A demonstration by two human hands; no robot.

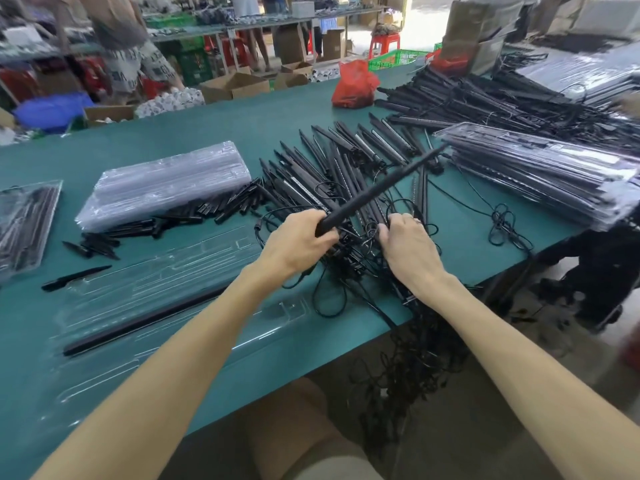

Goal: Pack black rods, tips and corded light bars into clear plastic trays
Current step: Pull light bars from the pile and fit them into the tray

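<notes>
Black bar [381,188] is up off the pile, held at its near end in your left grip [298,237], fingers wrapped round it, far end pointing to 1 o'clock. Its cord seems to drop from under that hand into the tangle. Your right grip [408,244] sits on the cords [346,271], fingers bent down into them; can't tell if it pinches one.

The open clear tray [207,258] lies at 8 o'clock from your hands on the green table [242,116], with one long rod [145,320] in it and a tip [74,278] at its far left corner. Spare trays [166,181] are stacked at 10 o'clock, with loose tips [207,213] just beside them. More bars [346,161] fan out at 12 o'clock.

Risks, as I judge them:
- The cord is likely knotted with the others, so a hard pull drags neighbouring bars along.
- Cords already hang over the table edge at 5 o'clock, and their weight could pull more down.
- The bar's far end is near the packed stack [554,174] at 2 o'clock, and a swing could knock it.
- The tray looks thin, so a trailing cord could shove it or flick the rod out.
</notes>
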